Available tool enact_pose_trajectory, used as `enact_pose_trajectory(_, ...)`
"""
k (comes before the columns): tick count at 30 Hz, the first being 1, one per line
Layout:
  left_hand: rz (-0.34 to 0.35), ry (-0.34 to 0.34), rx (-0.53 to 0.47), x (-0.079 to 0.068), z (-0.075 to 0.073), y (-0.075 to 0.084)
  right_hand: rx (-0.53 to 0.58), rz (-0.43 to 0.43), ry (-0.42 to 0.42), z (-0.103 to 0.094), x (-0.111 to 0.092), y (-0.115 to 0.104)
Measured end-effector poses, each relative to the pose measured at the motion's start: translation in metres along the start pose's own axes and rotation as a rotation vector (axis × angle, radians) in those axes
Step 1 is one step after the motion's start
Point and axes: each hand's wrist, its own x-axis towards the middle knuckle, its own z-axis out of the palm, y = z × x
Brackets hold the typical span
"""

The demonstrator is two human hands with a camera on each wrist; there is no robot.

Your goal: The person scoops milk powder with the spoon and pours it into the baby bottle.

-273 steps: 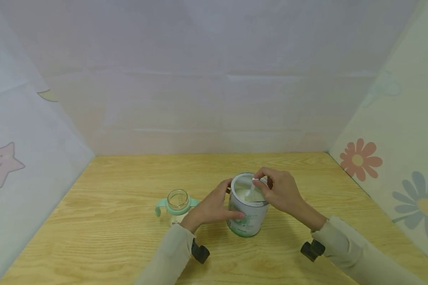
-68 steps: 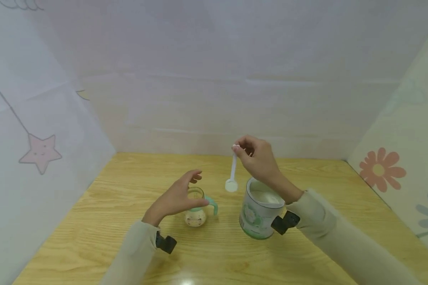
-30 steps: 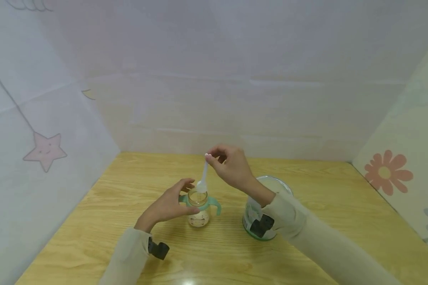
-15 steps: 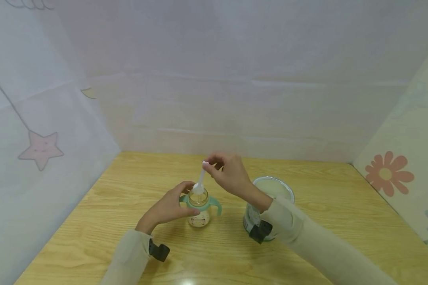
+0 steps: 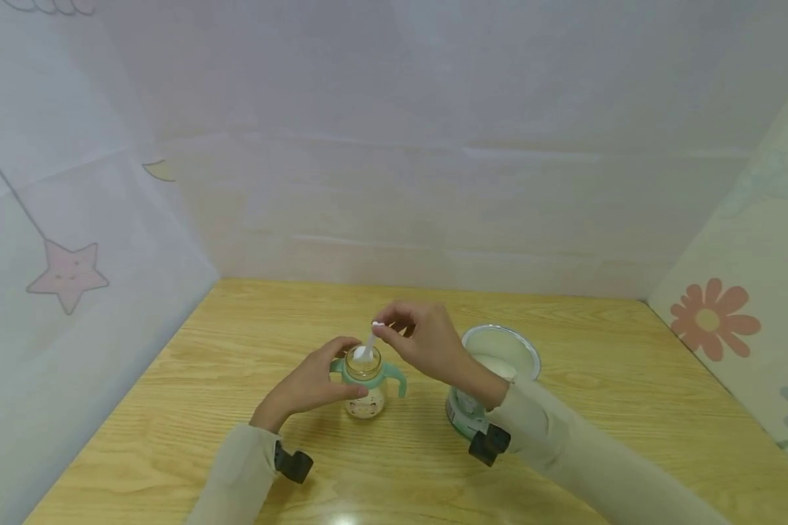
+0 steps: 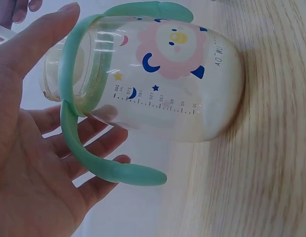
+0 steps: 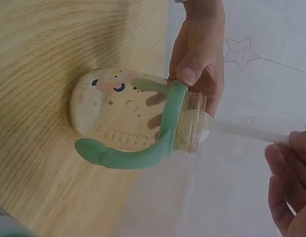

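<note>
Wooden table (image 5: 171,408): stood before a creased pale wall (image 5: 394,109). Side walls (image 5: 33,364): bore one pink star (image 5: 68,277), one red flower (image 5: 716,319).

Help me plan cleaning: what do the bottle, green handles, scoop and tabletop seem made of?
Bottle: clear, glossy plastic or glass; contents show through, highlights streak it.
Green handles: opaque, satin; likely moulded plastic or silicone, smoothly curved.
Scoop: probably plastic, smooth; its thin handle is white.
Tabletop: wood or wood-look laminate, slightly shiny; grain and a reflection show.
</note>
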Motion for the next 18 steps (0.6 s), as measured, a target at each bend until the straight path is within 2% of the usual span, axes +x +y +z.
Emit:
enact_pose_trajectory(12, -0.005, -0.008, -0.024, 0.000, 0.001, 0.002, 0.004, -0.033, -0.017, -0.003, -0.013, 0.000)
enact_pose_trajectory(18, -0.014, -0.009, -0.038, 0.000, 0.002, 0.002, 0.003, -0.103, 0.000, -0.006, -0.021, 0.002)
